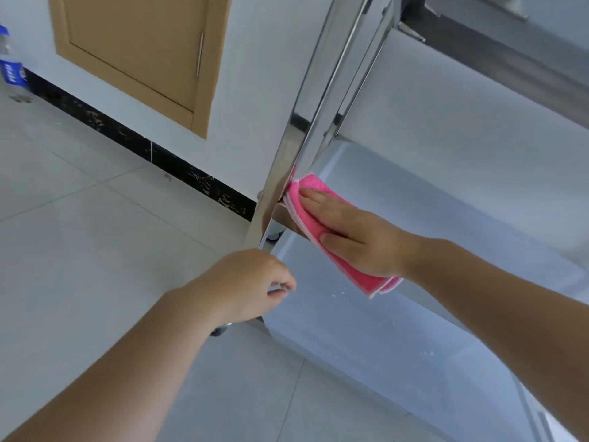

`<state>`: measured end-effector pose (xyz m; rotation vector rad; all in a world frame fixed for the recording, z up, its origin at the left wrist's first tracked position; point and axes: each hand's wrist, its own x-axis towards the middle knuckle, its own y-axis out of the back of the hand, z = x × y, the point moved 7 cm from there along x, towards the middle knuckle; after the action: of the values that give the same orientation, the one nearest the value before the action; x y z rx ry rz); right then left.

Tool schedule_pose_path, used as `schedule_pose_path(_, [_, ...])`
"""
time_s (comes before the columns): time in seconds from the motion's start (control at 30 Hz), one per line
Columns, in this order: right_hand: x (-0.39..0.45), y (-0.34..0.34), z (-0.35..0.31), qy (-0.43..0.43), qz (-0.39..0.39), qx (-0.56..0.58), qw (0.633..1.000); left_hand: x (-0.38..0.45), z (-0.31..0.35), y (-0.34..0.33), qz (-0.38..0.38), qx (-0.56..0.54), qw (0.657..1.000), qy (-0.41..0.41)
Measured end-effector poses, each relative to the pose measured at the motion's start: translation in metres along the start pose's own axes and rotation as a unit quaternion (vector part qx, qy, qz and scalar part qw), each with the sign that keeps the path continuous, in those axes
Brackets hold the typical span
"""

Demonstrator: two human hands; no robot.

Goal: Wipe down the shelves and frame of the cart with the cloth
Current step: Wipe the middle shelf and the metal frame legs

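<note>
A stainless-steel cart fills the right half of the head view; its upright corner post [306,122] runs diagonally down to the lowest shelf [398,330]. A folded pink cloth [314,224] lies at the shelf's far left corner, against the foot of the post. My right hand [353,237] presses flat on the cloth, fingers pointing toward the post. My left hand [245,285] is curled around the near part of the post by the shelf edge. Small water drops [339,291] sit on the shelf beside the cloth.
A higher cart shelf [494,52] overhangs at the upper right. A caster [274,236] shows under the far corner. Behind stand a white wall with a wooden cabinet door [140,55] and black baseboard [137,138]. A water bottle [11,68] stands at far left on the tiled floor.
</note>
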<state>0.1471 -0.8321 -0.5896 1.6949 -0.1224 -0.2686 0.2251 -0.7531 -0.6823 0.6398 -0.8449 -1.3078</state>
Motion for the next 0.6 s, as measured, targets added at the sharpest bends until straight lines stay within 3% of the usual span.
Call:
schedule_pose_path(0.13, [-0.008, 0.004, 0.000, 0.004, 0.061, -0.005, 0.998, -0.014, 0.000, 0.014, 0.013, 0.011, 0.999, 0.047])
schedule_pose_path(0.2, [-0.016, 0.006, 0.002, -0.006, 0.114, 0.017, 0.993, -0.025, 0.004, 0.025, 0.061, 0.008, 0.996, 0.060])
schedule_pose_path(0.27, [-0.026, 0.007, 0.005, -0.005, 0.158, 0.036, 0.987, -0.036, 0.014, 0.036, 0.128, -0.071, 0.986, 0.085])
schedule_pose_path(0.4, [-0.041, 0.007, 0.003, 0.001, 0.164, 0.068, 0.984, -0.033, 0.051, 0.042, 0.215, -0.280, 0.929, 0.114])
schedule_pose_path(0.5, [-0.055, 0.017, -0.003, 0.024, 0.187, 0.105, 0.976, -0.021, 0.083, 0.045, 0.271, -0.347, 0.890, 0.117])
schedule_pose_path(0.6, [-0.070, 0.015, -0.004, 0.022, 0.138, 0.101, 0.985, -0.014, 0.101, 0.041, 0.281, -0.371, 0.875, 0.133])
